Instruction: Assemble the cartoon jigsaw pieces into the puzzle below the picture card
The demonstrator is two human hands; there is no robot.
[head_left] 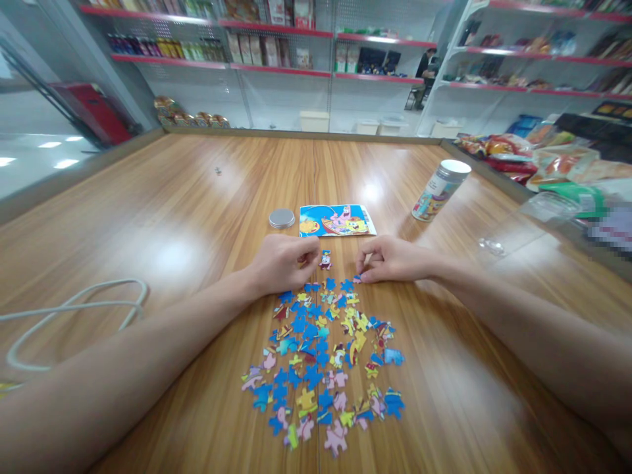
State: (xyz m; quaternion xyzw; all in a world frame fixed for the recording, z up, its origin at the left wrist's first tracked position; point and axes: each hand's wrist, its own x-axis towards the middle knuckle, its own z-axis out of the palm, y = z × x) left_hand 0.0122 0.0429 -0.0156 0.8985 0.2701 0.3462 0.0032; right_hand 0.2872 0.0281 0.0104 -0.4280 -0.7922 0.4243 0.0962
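Several loose jigsaw pieces, blue, pink and yellow, lie scattered on the wooden table in front of me. My left hand rests at the far edge of the pile, fingers curled in a pinch beside a small piece. My right hand lies opposite it, fingers curled, its fingertips touching a piece at the pile's top edge. Beyond the hands lies a picture card showing cartoon figures.
A round metal lid sits left of the card. A printed canister with a white cap stands at the right. A white cable loops at the left. Snack packets pile at the right edge. Shop shelves and a distant person stand behind.
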